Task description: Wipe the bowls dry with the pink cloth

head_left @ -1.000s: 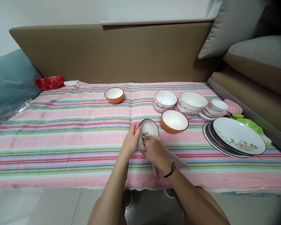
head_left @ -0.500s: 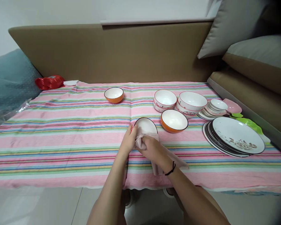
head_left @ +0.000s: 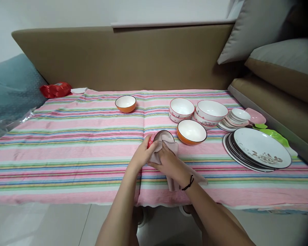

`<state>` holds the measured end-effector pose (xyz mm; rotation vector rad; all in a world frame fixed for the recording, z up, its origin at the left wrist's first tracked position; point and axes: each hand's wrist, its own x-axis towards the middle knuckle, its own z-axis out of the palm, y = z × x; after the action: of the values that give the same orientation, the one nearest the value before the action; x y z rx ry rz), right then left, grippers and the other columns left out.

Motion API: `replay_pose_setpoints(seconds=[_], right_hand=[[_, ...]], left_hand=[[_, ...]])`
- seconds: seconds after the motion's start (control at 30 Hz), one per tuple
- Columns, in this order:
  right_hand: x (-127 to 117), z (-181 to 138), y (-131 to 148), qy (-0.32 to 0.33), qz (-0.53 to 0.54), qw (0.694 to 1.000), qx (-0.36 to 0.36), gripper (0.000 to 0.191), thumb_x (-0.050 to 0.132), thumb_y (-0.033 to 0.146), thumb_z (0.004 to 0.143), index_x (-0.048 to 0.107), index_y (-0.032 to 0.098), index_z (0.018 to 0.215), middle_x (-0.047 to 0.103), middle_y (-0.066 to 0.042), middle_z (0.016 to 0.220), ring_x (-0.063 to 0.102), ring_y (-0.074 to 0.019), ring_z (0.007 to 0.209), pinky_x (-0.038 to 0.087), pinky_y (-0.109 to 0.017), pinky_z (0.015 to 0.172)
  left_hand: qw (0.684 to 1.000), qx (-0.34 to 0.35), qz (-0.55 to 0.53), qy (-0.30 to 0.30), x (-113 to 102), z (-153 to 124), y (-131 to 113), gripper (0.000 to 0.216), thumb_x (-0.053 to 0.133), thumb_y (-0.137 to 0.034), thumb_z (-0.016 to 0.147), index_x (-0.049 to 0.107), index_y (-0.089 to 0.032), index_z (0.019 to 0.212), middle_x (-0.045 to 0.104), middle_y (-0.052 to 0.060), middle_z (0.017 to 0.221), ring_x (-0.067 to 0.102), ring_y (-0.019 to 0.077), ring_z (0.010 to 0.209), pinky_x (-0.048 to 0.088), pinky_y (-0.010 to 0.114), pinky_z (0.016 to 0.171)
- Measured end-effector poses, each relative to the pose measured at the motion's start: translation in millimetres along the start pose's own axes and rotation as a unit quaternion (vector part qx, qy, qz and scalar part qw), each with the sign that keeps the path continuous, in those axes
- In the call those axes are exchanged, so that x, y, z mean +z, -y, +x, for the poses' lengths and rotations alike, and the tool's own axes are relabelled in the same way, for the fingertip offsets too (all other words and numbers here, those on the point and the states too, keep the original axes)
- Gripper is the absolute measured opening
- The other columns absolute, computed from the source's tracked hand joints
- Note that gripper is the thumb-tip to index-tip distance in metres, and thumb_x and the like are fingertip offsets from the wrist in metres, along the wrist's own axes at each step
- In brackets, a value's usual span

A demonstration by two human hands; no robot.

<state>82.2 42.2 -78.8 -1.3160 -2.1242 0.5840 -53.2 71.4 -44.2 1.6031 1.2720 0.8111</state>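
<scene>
Your left hand grips the near-left rim of a red bowl, tilting it up off the striped cloth. Your right hand is closed on a beige rag and presses it into the bowl's white inside; the rag's loose end trails under your wrist toward the table edge. Just right of your right hand sits an orange bowl, with two white patterned bowls beyond it. Farther right lies a stack of plates. Well off beyond your left hand sits a small orange bowl.
</scene>
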Motion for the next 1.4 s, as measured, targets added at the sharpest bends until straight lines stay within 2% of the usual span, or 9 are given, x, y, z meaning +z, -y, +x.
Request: replay_pose_setpoints(seconds=[0.13,0.23,0.3,0.37,0.67,0.9,1.0,1.17,1.4], right_hand=[[-1,3,2,-0.014,0.101,0.994,-0.024,0.064,0.067,0.027,0.078,0.044,0.014,0.136,0.053,-0.014,0.134,0.048,-0.0256,0.126,0.041,-0.040,0.105],[0,3,4,-0.008,0.155,0.988,0.014,0.034,0.066,0.028,0.079,0.059,0.015,0.110,0.068,-0.007,0.099,0.063,-0.0194,0.091,0.051,-0.030,0.079],[-1,3,5,0.002,0.144,0.988,0.056,0.017,0.065,0.031,0.080,0.061,0.016,0.085,0.064,-0.001,0.072,0.058,-0.0142,0.065,0.045,-0.025,0.061],[-3,2,5,0.002,0.101,0.992,0.074,0.024,0.066,0.036,0.080,0.057,0.017,0.070,0.057,0.002,0.060,0.052,-0.0117,0.057,0.038,-0.024,0.055],[-5,1,2,0.003,-0.118,0.993,0.021,0.053,0.037,0.057,0.094,0.067,0.013,0.091,0.070,-0.011,0.083,0.064,-0.0236,0.078,0.041,-0.032,0.067],[-13,0,1,-0.068,-0.005,0.997,0.040,0.038,0.031,0.031,0.099,0.065,0.017,0.092,0.070,-0.005,0.082,0.063,-0.0175,0.074,0.043,-0.029,0.067],[-12,2,-8,-0.122,-0.007,0.992,0.018,0.026,0.042,0.017,0.091,0.064,0.017,0.104,0.070,-0.007,0.102,0.062,-0.0204,0.095,0.048,-0.032,0.083],[-7,5,-23,-0.129,-0.066,0.989,-0.039,0.033,0.046,0.012,0.085,0.065,0.015,0.112,0.061,-0.010,0.127,0.046,-0.0246,0.127,0.039,-0.043,0.108],[-12,6,-13,-0.105,-0.133,0.985,-0.040,0.024,0.045,0.015,0.091,0.069,0.016,0.093,0.069,-0.009,0.102,0.057,-0.0243,0.104,0.042,-0.041,0.092]], left_hand=[[1.000,0.020,0.003,0.012,1,0,1,0.041,0.044,-0.045,0.091,0.054,-0.019,0.121,0.063,0.006,0.117,0.056,0.0227,0.107,0.040,0.034,0.098],[1.000,-0.003,-0.002,-0.011,1,1,4,0.044,0.042,-0.049,0.091,0.053,-0.019,0.122,0.063,0.006,0.115,0.057,0.0233,0.107,0.040,0.035,0.097],[0.999,-0.026,-0.006,-0.025,0,2,7,0.046,0.040,-0.051,0.091,0.052,-0.020,0.122,0.064,0.006,0.112,0.058,0.0237,0.104,0.041,0.036,0.094],[0.998,-0.044,-0.009,-0.036,0,2,8,0.046,0.038,-0.053,0.092,0.052,-0.020,0.120,0.064,0.006,0.110,0.058,0.0239,0.104,0.042,0.036,0.094],[0.996,-0.064,-0.009,-0.056,-3,5,7,0.039,0.033,-0.048,0.093,0.055,-0.020,0.109,0.062,0.008,0.115,0.055,0.0236,0.110,0.039,0.036,0.100],[0.997,-0.057,-0.011,-0.049,-5,5,7,0.043,0.032,-0.048,0.094,0.054,-0.017,0.116,0.059,0.011,0.125,0.051,0.0238,0.120,0.034,0.036,0.106],[0.997,-0.057,-0.012,-0.053,-5,4,8,0.044,0.034,-0.048,0.094,0.054,-0.017,0.117,0.060,0.010,0.125,0.051,0.0240,0.120,0.033,0.037,0.106],[0.998,-0.045,-0.005,-0.041,-4,2,7,0.045,0.037,-0.050,0.092,0.054,-0.021,0.121,0.064,0.008,0.120,0.055,0.0244,0.116,0.035,0.038,0.105],[1.000,-0.022,0.007,-0.018,-3,0,6,0.046,0.040,-0.053,0.091,0.055,-0.020,0.120,0.065,0.007,0.116,0.058,0.0254,0.109,0.040,0.037,0.099]])
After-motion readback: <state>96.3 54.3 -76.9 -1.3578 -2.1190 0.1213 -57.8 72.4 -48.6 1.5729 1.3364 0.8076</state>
